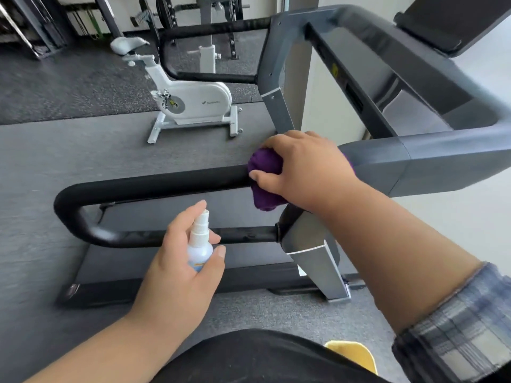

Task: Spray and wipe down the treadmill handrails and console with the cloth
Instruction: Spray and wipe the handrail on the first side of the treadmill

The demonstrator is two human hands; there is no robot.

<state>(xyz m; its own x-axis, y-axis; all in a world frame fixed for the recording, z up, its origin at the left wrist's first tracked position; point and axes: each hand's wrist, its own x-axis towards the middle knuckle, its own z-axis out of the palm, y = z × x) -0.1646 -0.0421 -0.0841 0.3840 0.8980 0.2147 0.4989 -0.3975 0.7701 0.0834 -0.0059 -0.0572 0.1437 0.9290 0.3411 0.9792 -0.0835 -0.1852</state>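
The left hand (179,261) holds a small white spray bottle (199,246) upright, its fingers (214,237) curled round the far side of the body and the thumb (218,254) closed against the near side, with the forefinger raised beside the nozzle; this grip probably keeps the pump ready for another burst at the rail. Just beyond these fingers runs the lower bar (166,237) of the near handrail loop, and above it the padded black upper bar (152,185). The right hand (301,170) is clamped over a bunched purple cloth (264,175), thumb at the near side and fingers wrapped over the top, pressing the cloth round the upper bar where it meets the grey treadmill arm (414,164). Wrapping the cloth round the tube lets one stroke cover most of its circumference. The bar to the left of the cloth appears not yet wiped in this pass, judged only from the position of the hand. Past the right fingers lie the treadmill belt (193,150), the far handrail (210,30) and the console frame (387,51); the console face itself is largely out of view at upper right. A grey upright (312,250) below the cloth limits travel to the right. A white exercise bike (190,102) stands well apart beyond the treadmill.
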